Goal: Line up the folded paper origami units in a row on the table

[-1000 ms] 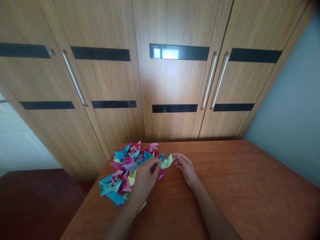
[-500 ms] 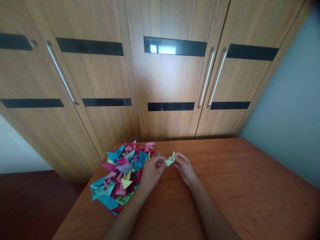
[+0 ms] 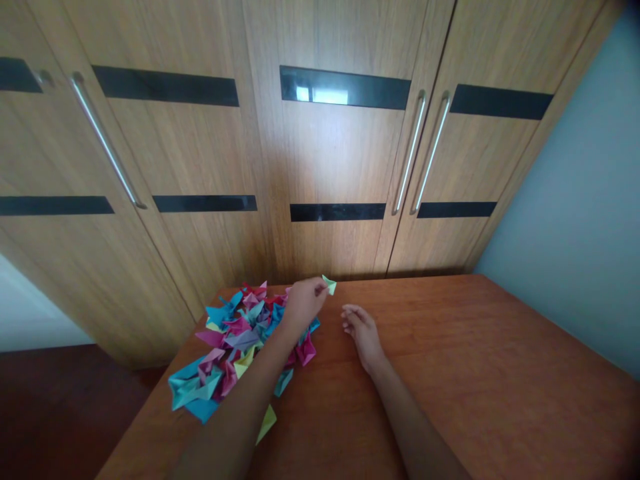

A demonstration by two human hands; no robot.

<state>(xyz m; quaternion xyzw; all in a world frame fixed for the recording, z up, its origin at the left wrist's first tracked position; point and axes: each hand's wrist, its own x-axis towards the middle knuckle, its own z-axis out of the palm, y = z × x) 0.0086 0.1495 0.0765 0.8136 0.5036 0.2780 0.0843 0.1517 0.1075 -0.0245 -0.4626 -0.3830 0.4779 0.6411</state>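
Between the fingertips of my left hand [image 3: 304,301] is a small pale green origami crane [image 3: 329,285], held near the table's back edge; its lower part is hidden by the fingers. My right hand [image 3: 362,331] hovers over the table just to the right, fingers bent and slightly apart, with nothing in them. Under and left of my left forearm spreads a pile of folded paper cranes [image 3: 243,340] in blue, pink, red, purple and yellow. A yellow-green paper piece [image 3: 267,424] pokes out beside that forearm.
The reddish-brown wooden table [image 3: 480,360] stretches away to the right. Behind it stands a wooden wardrobe [image 3: 335,153] with metal handles [image 3: 411,152] and dark strips. A pale wall [image 3: 575,213] borders the right side.
My left hand has moved up and away with the green crane. My right hand has let go of it and stays about where it was. The view has shifted slightly.
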